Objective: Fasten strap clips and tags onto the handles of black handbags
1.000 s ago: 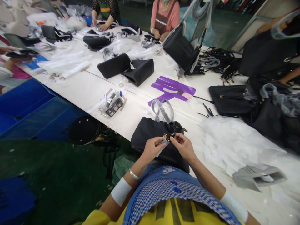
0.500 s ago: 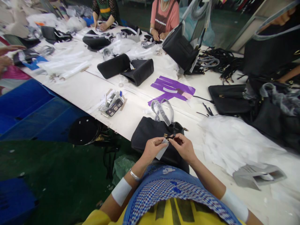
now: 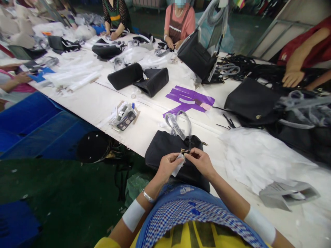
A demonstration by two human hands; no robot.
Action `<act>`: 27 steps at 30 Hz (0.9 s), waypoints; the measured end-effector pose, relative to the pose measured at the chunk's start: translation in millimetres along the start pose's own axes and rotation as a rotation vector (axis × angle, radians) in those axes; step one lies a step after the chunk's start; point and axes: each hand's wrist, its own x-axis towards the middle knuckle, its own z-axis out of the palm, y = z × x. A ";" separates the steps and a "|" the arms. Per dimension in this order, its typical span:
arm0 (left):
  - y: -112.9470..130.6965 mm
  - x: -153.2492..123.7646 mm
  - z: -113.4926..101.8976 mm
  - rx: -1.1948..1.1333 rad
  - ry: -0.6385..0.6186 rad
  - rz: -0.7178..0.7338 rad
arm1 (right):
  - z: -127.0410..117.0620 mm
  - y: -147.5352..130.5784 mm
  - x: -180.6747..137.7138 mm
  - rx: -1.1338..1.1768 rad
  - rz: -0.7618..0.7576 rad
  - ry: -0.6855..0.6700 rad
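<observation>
A black handbag (image 3: 162, 148) rests at the table's edge against my body, its plastic-wrapped handles (image 3: 178, 125) standing up behind. Over its front, my left hand (image 3: 168, 165) pinches a small white piece of wrapping (image 3: 178, 168) close to the gold-coloured hardware (image 3: 182, 151). My right hand (image 3: 200, 162) is closed beside it, thumb and forefinger together at a short black strap near that hardware. The fingertips of both hands almost meet. What exactly lies between the right fingertips is too small to make out.
Purple strips (image 3: 190, 98) lie beyond the bag. Two black pouches (image 3: 152, 81) and a pile of small tools (image 3: 125, 117) are farther left. White wrapping sheets (image 3: 258, 158) and black bags (image 3: 253, 103) spread on the right. A co-worker's hand (image 3: 293, 77) reaches in there.
On the right, the raised black bag has come down onto the pile, and a co-worker's red sleeve and hand now show. My hands stay at the handbag's hardware, hardly moved.
</observation>
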 end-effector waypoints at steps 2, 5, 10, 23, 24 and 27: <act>0.1 0.8 0.2 0.011 0.033 0.012 | 1.1 -4.2 -0.5 0.014 0.008 0.003; -0.1 1.9 0.1 0.064 0.053 0.037 | 0.5 -10.3 1.1 0.069 0.045 -0.052; 0.9 2.8 0.2 0.129 0.030 0.067 | 3.5 -9.9 9.8 0.268 0.127 0.042; 6.0 19.3 10.0 0.166 0.076 0.045 | 11.2 3.3 13.5 0.427 0.231 0.038; 6.1 20.2 9.8 0.167 0.071 0.031 | 10.9 3.6 16.8 0.470 0.275 0.035; 6.1 22.5 9.0 0.167 0.067 0.006 | 12.2 4.1 25.8 0.536 0.321 0.042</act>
